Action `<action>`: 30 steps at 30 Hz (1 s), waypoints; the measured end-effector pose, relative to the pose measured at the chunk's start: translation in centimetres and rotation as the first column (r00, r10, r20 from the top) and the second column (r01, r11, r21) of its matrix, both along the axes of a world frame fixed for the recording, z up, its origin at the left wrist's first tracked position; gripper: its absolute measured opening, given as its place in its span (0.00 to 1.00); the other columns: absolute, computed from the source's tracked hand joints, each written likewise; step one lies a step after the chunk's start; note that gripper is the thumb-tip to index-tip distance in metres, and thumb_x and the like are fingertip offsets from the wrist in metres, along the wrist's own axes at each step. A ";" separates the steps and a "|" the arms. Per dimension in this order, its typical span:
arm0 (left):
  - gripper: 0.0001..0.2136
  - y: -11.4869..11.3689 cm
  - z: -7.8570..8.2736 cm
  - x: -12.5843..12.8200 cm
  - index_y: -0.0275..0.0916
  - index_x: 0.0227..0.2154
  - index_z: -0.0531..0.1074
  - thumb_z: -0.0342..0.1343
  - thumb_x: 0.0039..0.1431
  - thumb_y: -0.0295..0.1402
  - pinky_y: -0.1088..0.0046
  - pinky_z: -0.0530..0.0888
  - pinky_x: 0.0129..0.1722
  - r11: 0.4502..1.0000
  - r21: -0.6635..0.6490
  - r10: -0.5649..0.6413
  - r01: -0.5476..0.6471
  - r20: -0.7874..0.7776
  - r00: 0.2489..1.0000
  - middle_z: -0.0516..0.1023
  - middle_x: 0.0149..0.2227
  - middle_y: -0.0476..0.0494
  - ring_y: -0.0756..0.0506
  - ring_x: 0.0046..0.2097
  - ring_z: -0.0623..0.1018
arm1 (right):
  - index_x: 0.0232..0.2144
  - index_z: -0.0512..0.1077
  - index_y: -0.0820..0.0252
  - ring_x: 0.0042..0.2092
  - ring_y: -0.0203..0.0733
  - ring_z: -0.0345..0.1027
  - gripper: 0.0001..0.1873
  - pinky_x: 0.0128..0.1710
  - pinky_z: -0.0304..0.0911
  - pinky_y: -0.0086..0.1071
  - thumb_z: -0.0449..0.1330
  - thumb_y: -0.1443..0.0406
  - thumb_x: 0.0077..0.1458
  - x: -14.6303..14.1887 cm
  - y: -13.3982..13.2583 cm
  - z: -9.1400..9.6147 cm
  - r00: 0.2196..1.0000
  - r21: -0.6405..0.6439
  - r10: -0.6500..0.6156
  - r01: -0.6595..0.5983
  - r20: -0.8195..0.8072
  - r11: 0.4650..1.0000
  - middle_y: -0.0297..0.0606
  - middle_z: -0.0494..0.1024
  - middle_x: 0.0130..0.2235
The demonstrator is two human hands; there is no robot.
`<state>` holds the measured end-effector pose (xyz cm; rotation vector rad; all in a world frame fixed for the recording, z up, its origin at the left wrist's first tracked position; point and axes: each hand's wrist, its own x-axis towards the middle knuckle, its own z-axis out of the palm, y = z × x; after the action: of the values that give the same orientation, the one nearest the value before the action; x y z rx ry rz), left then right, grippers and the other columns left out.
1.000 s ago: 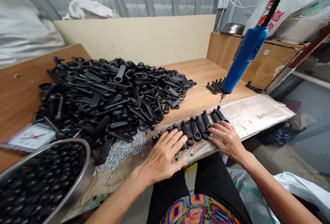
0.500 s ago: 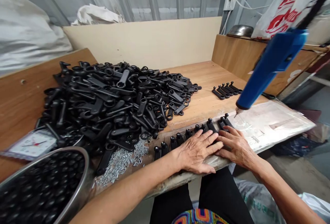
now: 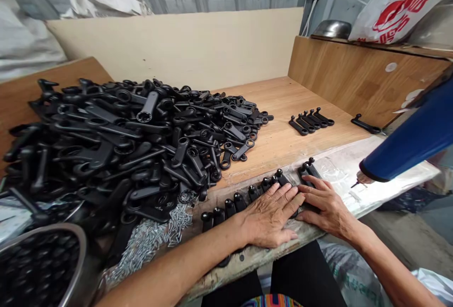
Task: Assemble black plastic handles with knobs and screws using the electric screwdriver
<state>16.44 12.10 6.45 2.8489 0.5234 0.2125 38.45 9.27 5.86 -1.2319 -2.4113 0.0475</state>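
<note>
Several black crank handles with small knob posts lie side by side along the table's front edge. My left hand rests flat across the right part of this row, fingers stretched to the right and covering some handles. Close beside it, my right hand has its fingers bent over two more black handles, its thumb at their near end. The lower parts of these two are hidden under the fingers. A blue electric screwdriver hangs to the right of my right hand, its bit pointing down-left.
A large heap of black handles covers the left of the table. Small metal pins lie before it, beside a metal bowl of black knobs. Several handles lie at the back right, with one handle apart.
The view has shifted closer to the table, and the screwdriver now appears farther right and lower. The gap between the row and the two handles under my right hand looks wider.
</note>
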 end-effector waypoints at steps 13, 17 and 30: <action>0.32 -0.5 0.6 -0.4 0.34 0.62 0.42 0.41 0.61 0.47 0.58 0.46 0.64 0.999 -0.036 0.009 -0.010 -0.035 0.999 0.44 0.65 0.36 0.41 0.65 0.44 | 0.39 0.74 0.57 0.56 0.56 0.56 0.17 0.50 0.57 0.50 0.61 0.54 0.49 0.2 -0.9 0.8 0.999 -0.006 0.022 -0.022 -0.030 1.000 0.43 0.73 0.48; 0.31 -0.3 0.8 -0.4 0.36 0.62 0.44 0.41 0.61 0.47 0.56 0.46 0.63 0.998 -0.059 -0.021 0.019 -0.045 0.999 0.44 0.65 0.37 0.40 0.65 0.44 | 0.39 0.73 0.57 0.54 0.54 0.58 0.15 0.49 0.59 0.48 0.60 0.55 0.51 2.1 -1.3 1.4 0.988 0.062 -0.115 0.122 -0.106 0.991 0.44 0.73 0.47; 0.31 -0.2 2.0 -0.3 0.38 0.60 0.51 0.47 0.57 0.47 0.51 0.50 0.61 0.993 -0.113 -0.041 0.035 -0.052 0.998 0.50 0.63 0.35 0.37 0.64 0.50 | 0.45 0.72 0.55 0.54 0.53 0.59 0.21 0.50 0.58 0.48 0.59 0.52 0.52 3.7 0.8 0.6 0.989 -0.147 -0.148 0.144 -0.017 0.979 0.46 0.69 0.52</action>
<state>16.11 11.91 8.44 2.7592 0.4749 0.0965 42.12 10.03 6.45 -1.4605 -2.3217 0.1990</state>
